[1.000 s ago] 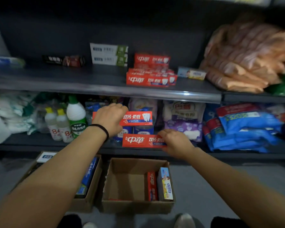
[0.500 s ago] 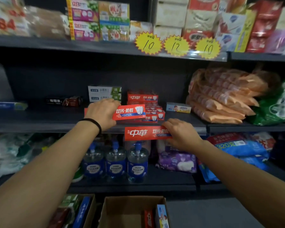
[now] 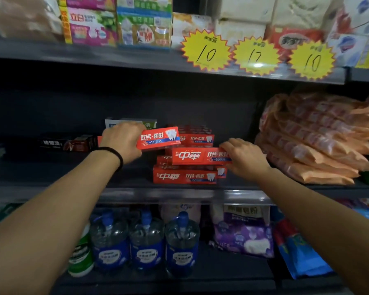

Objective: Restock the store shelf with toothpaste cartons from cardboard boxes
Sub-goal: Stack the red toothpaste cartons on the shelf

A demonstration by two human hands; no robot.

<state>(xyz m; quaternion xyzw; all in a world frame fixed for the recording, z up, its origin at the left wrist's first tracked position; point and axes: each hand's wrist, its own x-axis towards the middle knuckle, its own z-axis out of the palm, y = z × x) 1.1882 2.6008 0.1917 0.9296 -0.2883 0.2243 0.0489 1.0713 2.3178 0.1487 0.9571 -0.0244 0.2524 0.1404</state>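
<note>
I am holding a red carton [image 3: 158, 139] in my left hand [image 3: 124, 143], fingers curled round its left end, keeping it in the air above the middle shelf [image 3: 179, 194], just left of the red stack [image 3: 185, 175]. My right hand [image 3: 246, 158] is pinching the right end of a second carton [image 3: 198, 156], which is lying level on top of that stack. A black band [image 3: 115, 155] is sitting on my left wrist. A dark carton [image 3: 66, 143] is lying further left on the same shelf, and orange packs [image 3: 315, 141] are piled to the right. Blue-capped bottles [image 3: 146, 241] are standing on the shelf below. Yellow price stars [image 3: 257, 54] are hanging from the shelf above.
</note>
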